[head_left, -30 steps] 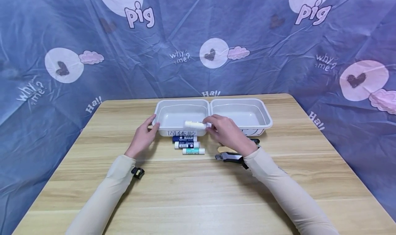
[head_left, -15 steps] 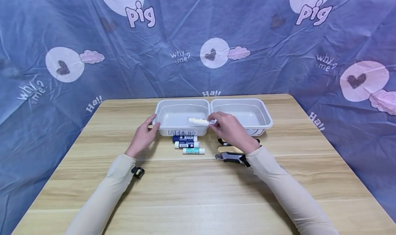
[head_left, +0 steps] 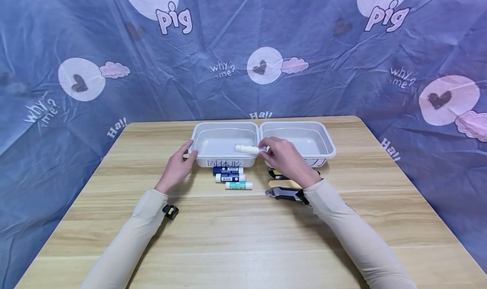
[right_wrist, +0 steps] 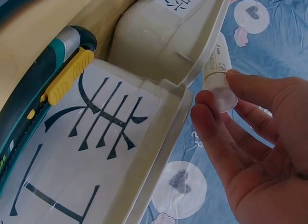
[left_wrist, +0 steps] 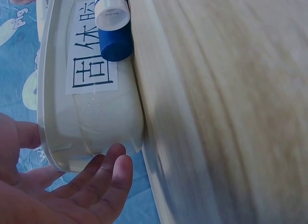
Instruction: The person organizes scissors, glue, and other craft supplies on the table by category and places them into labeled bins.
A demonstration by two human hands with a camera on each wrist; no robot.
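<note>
Nearest us, utility knives (head_left: pixel 283 192) lie partly hidden under our right hand (head_left: pixel 283 160), which pinches a glue stick (head_left: pixel 246 148) over the left bin (head_left: pixel 224 130). Our left hand (head_left: pixel 176 168), fingers relaxed, touches that bin's corner. Three glue sticks (head_left: pixel 232 178) lie just before it.

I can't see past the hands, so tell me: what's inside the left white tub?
The left tub shows a bare white floor. The right hand holds a white glue stick over its right edge. The stick and the near wall hide the floor beneath them.

Makeshift home recording corner: wooden table (head_left: pixel 243 238) backed by a draped blue cartoon-print sheet (head_left: pixel 243 48).
</note>
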